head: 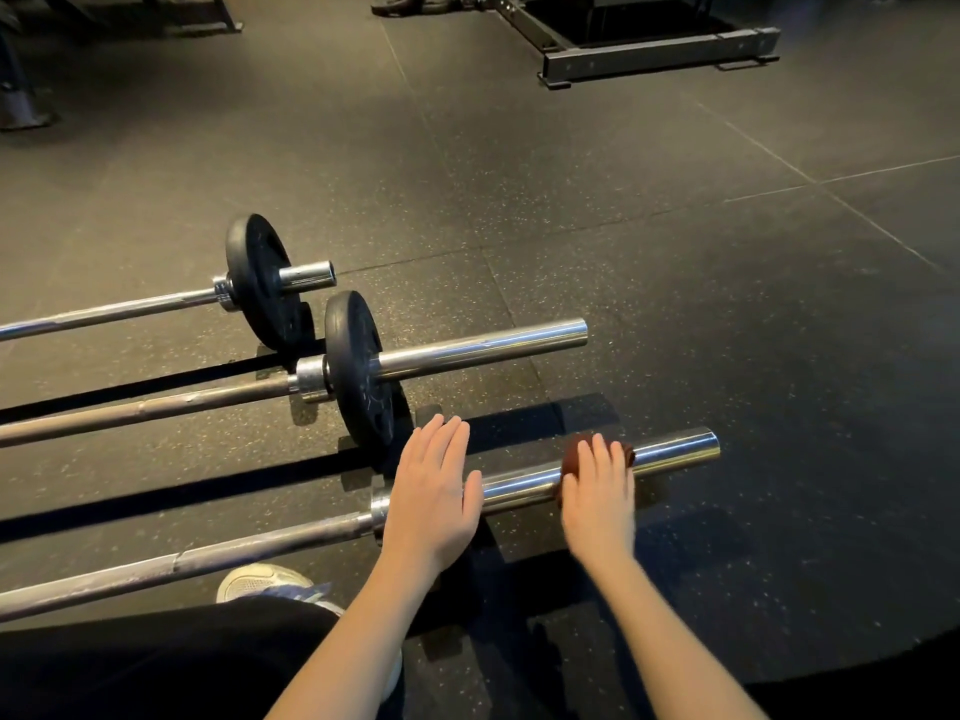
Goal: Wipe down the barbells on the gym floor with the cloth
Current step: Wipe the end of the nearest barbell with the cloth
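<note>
Nearest barbell (pixel 524 483) lies on the floor (pixel 727 304), running from the lower left edge up to the right, right in front of me. It carries no plate on this end.

Cloth (pixel 571 454): brown, bunched round the chrome sleeve of that bar, a little short of its open tip. My right hand (pixel 597 498) is on top of it, fingers curled over cloth and sleeve together; thumb hidden.

My left hand (pixel 431 491) lies flat over the same bar at the collar end of the sleeve, fingers straight and together, gripping nothing. The hands are apart, with a bare stretch of chrome between them.

Middle barbell (pixel 478 345) lies just beyond, roughly parallel, with a black plate (pixel 358 376) standing on the floor close to my left fingertips. Far barbell (pixel 130 309) lies behind that, with its own smaller plate (pixel 260 283).

My shoe (pixel 260 582) sits just on my side of the nearest bar's shaft, left of my left forearm.

Right of the sleeve tips, speckled black rubber floor runs on to the edge of view. A black rack frame (pixel 660 46) stands well apart, at the top right.
</note>
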